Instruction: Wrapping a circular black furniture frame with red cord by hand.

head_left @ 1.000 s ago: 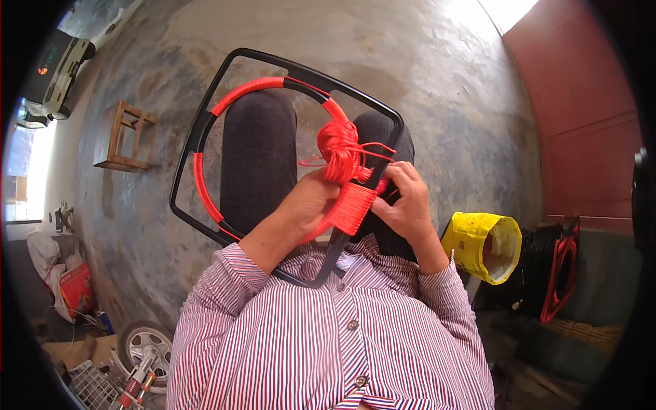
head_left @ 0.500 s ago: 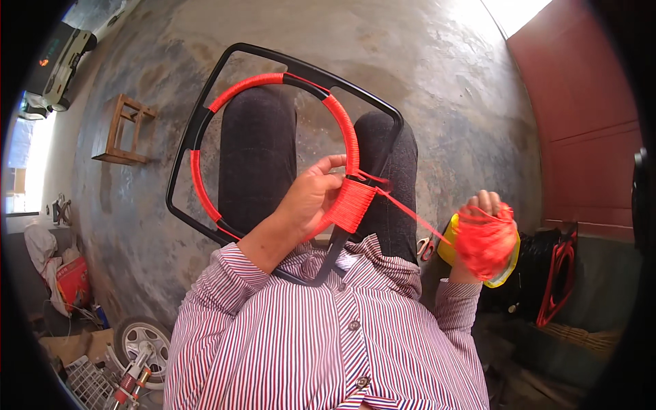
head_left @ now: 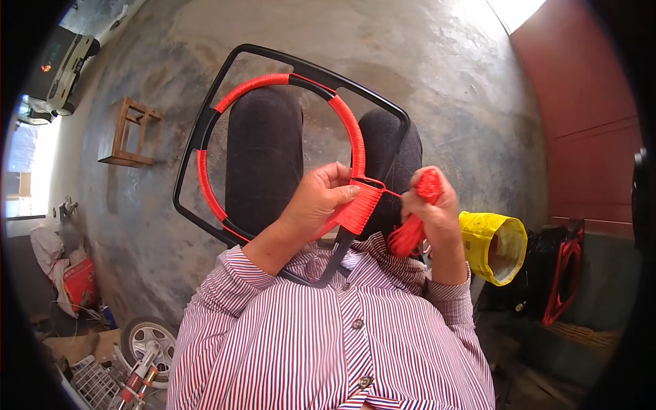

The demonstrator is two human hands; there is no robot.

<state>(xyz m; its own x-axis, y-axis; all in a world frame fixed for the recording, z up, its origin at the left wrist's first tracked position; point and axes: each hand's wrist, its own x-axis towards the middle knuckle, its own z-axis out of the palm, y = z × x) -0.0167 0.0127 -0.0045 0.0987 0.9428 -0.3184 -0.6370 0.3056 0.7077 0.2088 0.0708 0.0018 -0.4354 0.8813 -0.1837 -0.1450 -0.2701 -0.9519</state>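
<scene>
Across my lap rests a black frame [head_left: 225, 67], roughly square, with a ring inside it. Red cord [head_left: 347, 126] is wound tightly round much of the ring, and bare black stretches show between the windings. At the ring's near right, a broad band of red windings [head_left: 362, 210] joins ring and frame. My left hand [head_left: 316, 199] pinches this band's upper left edge between thumb and fingers. To its right, my right hand [head_left: 433, 205] is closed round a bundle of red cord [head_left: 410, 236]. A short length of cord runs from the bundle to the band's top.
A yellow bag [head_left: 482, 246] stands open beside my right knee, next to a black thing with a red frame [head_left: 564, 273]. Over to the left is a small wooden stool [head_left: 126, 133]. A wheel [head_left: 152, 345] lies at lower left; a red wall [head_left: 581, 116] rises at right.
My right hand has brought the cord bundle left, from over the yellow bag to near the ring, shortening the cord between. My left thumb has shifted onto the band.
</scene>
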